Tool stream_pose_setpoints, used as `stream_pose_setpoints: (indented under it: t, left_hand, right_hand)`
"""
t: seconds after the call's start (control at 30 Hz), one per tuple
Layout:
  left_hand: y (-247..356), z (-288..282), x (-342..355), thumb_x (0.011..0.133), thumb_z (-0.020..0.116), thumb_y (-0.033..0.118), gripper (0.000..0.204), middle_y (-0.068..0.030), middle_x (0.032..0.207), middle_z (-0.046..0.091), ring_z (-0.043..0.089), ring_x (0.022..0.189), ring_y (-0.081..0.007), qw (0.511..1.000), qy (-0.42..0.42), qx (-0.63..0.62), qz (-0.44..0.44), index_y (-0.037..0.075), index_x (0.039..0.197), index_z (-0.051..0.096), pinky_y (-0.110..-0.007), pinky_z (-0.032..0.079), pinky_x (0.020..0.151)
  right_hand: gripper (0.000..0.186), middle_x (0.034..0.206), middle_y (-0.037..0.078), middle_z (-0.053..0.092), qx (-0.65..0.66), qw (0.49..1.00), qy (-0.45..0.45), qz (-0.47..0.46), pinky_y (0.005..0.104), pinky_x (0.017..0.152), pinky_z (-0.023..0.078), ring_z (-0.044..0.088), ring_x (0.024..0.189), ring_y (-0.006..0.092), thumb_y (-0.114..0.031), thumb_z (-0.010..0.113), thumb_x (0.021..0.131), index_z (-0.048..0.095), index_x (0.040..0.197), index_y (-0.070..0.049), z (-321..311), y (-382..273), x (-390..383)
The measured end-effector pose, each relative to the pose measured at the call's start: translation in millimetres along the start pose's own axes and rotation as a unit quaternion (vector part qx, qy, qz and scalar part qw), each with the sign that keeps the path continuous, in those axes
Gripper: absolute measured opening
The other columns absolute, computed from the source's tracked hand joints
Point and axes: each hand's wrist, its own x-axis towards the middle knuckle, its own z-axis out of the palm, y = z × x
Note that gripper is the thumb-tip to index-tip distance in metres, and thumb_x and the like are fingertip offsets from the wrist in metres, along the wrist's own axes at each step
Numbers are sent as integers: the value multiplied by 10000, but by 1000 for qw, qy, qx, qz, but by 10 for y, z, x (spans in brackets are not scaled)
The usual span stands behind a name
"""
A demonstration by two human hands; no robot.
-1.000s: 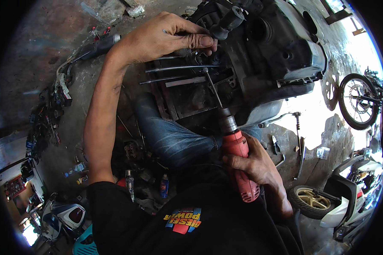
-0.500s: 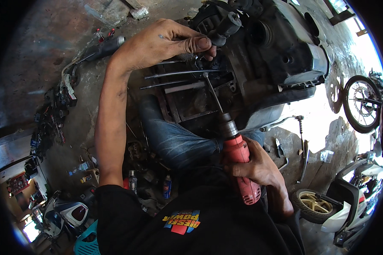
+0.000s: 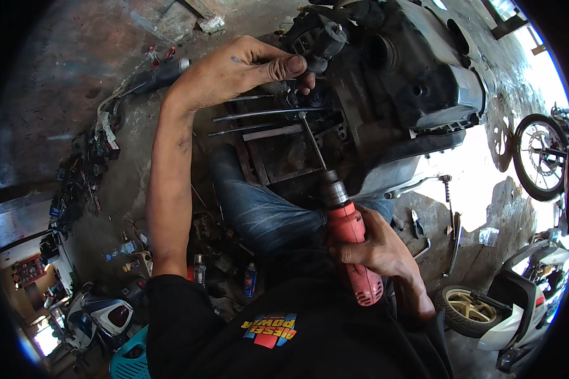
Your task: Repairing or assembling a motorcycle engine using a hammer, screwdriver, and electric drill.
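My right hand (image 3: 380,245) is wrapped round the body of a red power drill (image 3: 354,265). The drill's long, thin bit (image 3: 315,146) points away from me, its tip meeting a dark part beside the metal rods (image 3: 259,115). Higher up, my left hand (image 3: 253,71) is closed, thumb and fingers gripping a black cylindrical part (image 3: 328,45) that looks like rubber or plastic. Whether that part is attached to the machinery behind it, I cannot tell. Beneath both hands lies a dark metal frame (image 3: 254,158), partly shadowed, near my knees.
A large black engine-like housing (image 3: 442,95) stands at the far right of the frame. Pliers (image 3: 417,224) and a long metal tool (image 3: 453,246) lie on the floor. A spray can (image 3: 250,280) stands near my lap. Motorcycle wheels (image 3: 469,311) are at right; loose parts (image 3: 76,170) line the left.
The view has shifted slightly, with the scene moving a little left. Both hands keep their holds, and the drill bit stays at about the same spot.
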Motion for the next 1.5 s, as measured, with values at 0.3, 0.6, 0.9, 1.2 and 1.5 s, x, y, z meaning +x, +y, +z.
stream_pose_setpoints:
  t: [0.3, 0.6, 0.9, 1.2, 1.5]
  left_hand:
    - [15, -14, 5, 955, 641, 439, 429, -60, 969, 763, 697, 989, -161, 1000, -7, 21, 7, 50, 1079, 772, -316, 521, 943]
    - [-14, -32, -39, 991, 590, 449, 454, -44, 834, 725, 673, 818, -122, 996, 20, -34, 81, 36, 1067, 762, -291, 515, 794]
    - [-57, 7, -96, 1043, 490, 458, 447, 11, 694, 472, 396, 596, -67, 983, 165, 14, 84, 23, 970, 563, -241, 341, 565]
    - [312, 89, 98, 1077, 445, 409, 376, 7, 706, 476, 448, 621, -83, 984, 138, 48, 102, 37, 1090, 498, -255, 397, 618]
    - [150, 338, 265, 1081, 467, 313, 385, -52, 943, 578, 575, 815, -127, 989, 108, -53, 85, -5, 1291, 515, -319, 550, 815]
  right_hand:
    - [463, 865, 58, 659, 18, 999, 24, -14, 331, 789, 520, 615, 787, 151, -115, 778, 727, 583, 1130, 5, 70, 2, -8]
    - [480, 858, 66, 648, -3, 998, 57, -33, 339, 792, 515, 608, 785, 162, -122, 765, 721, 575, 1139, 17, 186, 50, 8]
    - [532, 855, 96, 645, -46, 994, 86, -55, 352, 790, 516, 597, 782, 174, -132, 778, 705, 567, 1167, 27, 299, 58, 15]
    - [566, 863, 101, 651, -17, 997, 75, -19, 355, 796, 524, 605, 782, 177, -137, 784, 705, 560, 1196, 34, 243, 87, -16]
    - [543, 855, 111, 655, -19, 997, 76, -23, 353, 788, 523, 604, 769, 182, -148, 782, 712, 566, 1174, 40, 198, 146, -24]
